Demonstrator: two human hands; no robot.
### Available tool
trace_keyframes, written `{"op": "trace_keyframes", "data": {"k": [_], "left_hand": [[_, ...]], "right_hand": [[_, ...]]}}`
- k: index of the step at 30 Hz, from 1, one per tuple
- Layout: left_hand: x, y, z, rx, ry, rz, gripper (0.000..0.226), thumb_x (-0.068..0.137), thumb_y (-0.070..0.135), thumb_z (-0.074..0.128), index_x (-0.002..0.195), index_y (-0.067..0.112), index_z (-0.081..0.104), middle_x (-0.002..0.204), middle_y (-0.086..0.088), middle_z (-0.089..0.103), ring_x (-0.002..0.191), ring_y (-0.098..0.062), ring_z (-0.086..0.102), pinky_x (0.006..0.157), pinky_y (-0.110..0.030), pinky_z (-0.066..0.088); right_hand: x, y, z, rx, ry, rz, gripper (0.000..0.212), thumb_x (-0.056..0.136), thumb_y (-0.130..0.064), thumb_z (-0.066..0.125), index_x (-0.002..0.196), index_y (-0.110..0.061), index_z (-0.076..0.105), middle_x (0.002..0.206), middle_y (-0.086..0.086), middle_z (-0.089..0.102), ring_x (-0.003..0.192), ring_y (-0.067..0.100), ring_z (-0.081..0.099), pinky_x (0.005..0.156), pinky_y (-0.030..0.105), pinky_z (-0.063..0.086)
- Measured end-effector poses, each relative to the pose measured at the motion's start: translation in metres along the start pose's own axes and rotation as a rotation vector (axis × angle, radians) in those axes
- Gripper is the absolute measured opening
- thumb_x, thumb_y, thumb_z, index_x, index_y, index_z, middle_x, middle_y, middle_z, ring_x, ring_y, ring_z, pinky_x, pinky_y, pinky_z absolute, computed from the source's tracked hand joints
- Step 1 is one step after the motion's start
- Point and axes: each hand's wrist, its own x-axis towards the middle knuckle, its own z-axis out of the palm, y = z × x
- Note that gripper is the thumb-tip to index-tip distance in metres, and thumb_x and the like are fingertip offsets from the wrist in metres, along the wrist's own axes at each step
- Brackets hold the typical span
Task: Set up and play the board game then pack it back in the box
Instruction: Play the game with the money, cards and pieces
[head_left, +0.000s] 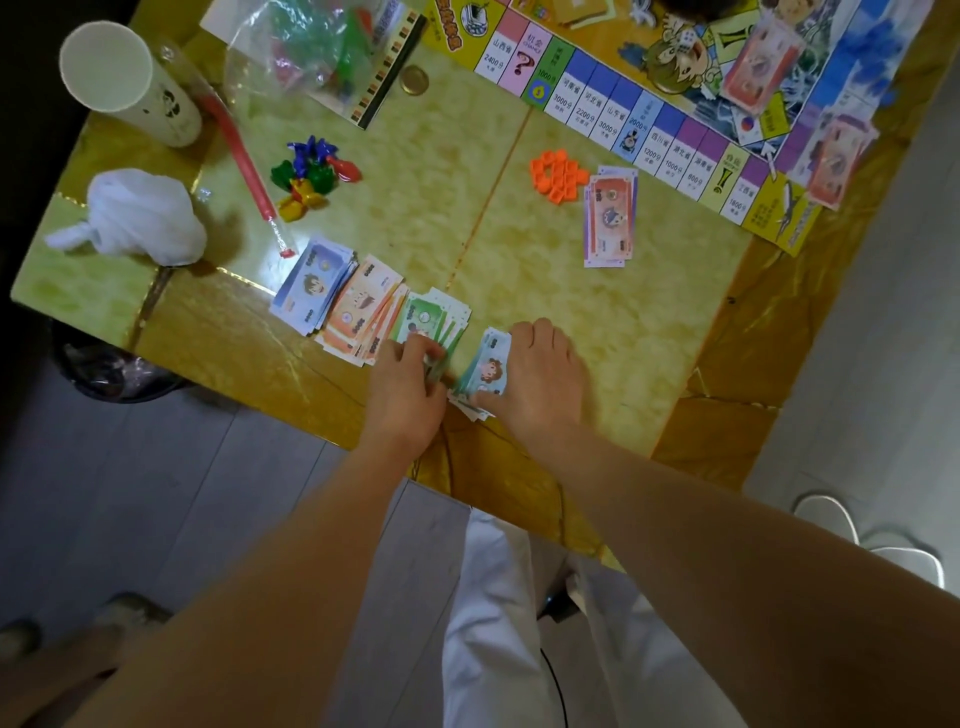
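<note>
The game board (675, 109) lies open at the table's far right, with red play notes on it. Near the front edge sit piles of play money: blue notes (311, 291), orange notes (361, 317), green notes (436, 317). My left hand (410, 384) pinches a small bundle of green notes beside the green pile. My right hand (535, 379) grips a stack of teal notes (485, 369) lying on the table, thumb on its near edge. Orange house pieces (556, 174) and a red-purple note pile (609, 223) lie by the board. Coloured pawns (311, 174) sit at left.
A white paper cup (130, 85) and a crumpled white bag (140, 218) stand at the left edge. A red tube (244, 166) lies beside them. A clear bag of plastic pieces (322, 52) rests at the back, near a gold coin (414, 80).
</note>
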Motion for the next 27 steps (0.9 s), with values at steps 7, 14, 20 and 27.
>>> {"op": "trace_keyframes", "data": {"k": [7,14,20,27], "left_hand": [[-0.005,0.010,0.007,0.102,0.017,0.142,0.021,0.089,0.009,0.057,0.108,0.010,0.064,0.108,-0.008,0.052,0.092,-0.023,0.055,0.080,-0.035,0.049],[0.003,0.028,0.027,0.038,-0.001,0.080,0.018,0.089,0.024,0.065,0.102,0.012,0.060,0.100,0.000,0.047,0.086,-0.017,0.050,0.074,-0.029,0.042],[0.008,0.033,0.022,-0.050,-0.061,-0.015,0.013,0.091,0.025,0.064,0.086,0.016,0.056,0.077,0.004,0.059,0.071,-0.015,0.054,0.061,-0.027,0.039],[0.006,0.071,0.013,-0.591,-0.108,-0.183,0.019,0.087,0.014,0.069,0.070,0.014,0.060,0.056,0.006,0.058,0.050,-0.005,0.050,0.052,-0.022,0.040]], "right_hand": [[-0.001,0.001,0.001,0.024,0.001,-0.044,0.065,0.075,-0.041,0.077,0.121,-0.011,0.042,0.120,0.010,0.041,0.111,0.027,0.041,0.088,0.033,0.038],[-0.002,0.009,-0.002,0.150,0.069,-0.123,0.048,0.076,-0.012,0.072,0.116,-0.004,0.046,0.114,0.014,0.047,0.105,0.030,0.044,0.087,0.036,0.038],[0.006,0.033,0.000,0.702,-0.067,0.049,0.064,0.074,-0.016,0.076,0.125,-0.020,0.038,0.114,0.005,0.050,0.098,0.020,0.059,0.075,0.034,0.054],[0.016,0.053,-0.039,1.259,-0.304,0.335,0.032,0.084,-0.025,0.074,0.110,-0.008,0.069,0.100,0.007,0.074,0.086,0.017,0.071,0.071,0.028,0.056]]}}
